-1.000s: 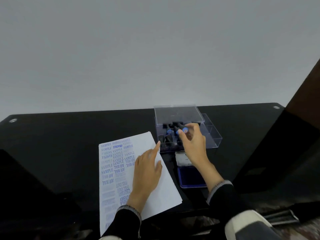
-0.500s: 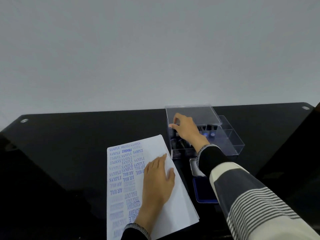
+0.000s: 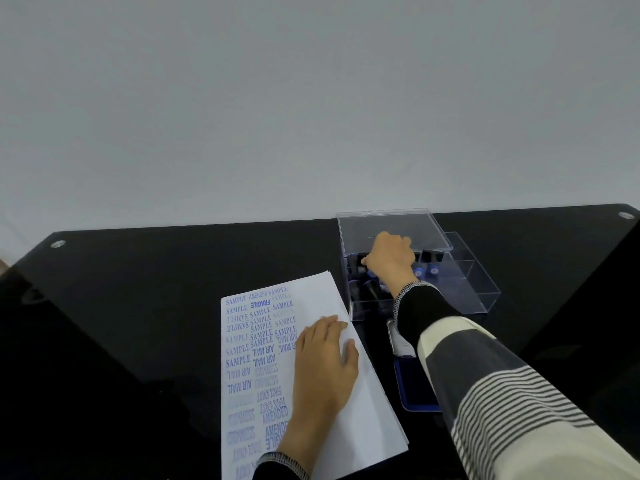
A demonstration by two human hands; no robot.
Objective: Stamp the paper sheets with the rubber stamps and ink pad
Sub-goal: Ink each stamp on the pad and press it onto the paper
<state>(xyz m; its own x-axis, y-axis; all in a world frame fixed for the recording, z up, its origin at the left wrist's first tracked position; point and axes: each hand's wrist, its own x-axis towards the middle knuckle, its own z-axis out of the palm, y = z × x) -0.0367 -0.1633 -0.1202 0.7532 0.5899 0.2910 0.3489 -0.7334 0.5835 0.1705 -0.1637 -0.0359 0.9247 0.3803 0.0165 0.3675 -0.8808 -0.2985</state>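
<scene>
A stack of white paper sheets [image 3: 349,410] lies on the black table, its left half covered in blue stamp prints. My left hand [image 3: 325,362] rests flat on the sheet, fingers straight. A clear plastic box [image 3: 481,289] with its lid raised holds several black rubber stamps [image 3: 429,263] with blue ends. My right hand [image 3: 389,258] reaches into the left part of the box, fingers curled down, thumb against a black stamp [image 3: 362,260]. The open blue ink pad [image 3: 410,386] sits just right of the paper, partly hidden by my right sleeve.
The glossy black table [image 3: 173,289] stands against a plain pale wall. The ink pad's white lid [image 3: 401,341] lies between the box and the pad. Bare table surface lies left of the paper and right of the box.
My right hand, which held a blue-ended stamp above the box, has gone down into the box's left side. My left hand has flattened on the paper. The view has shifted left.
</scene>
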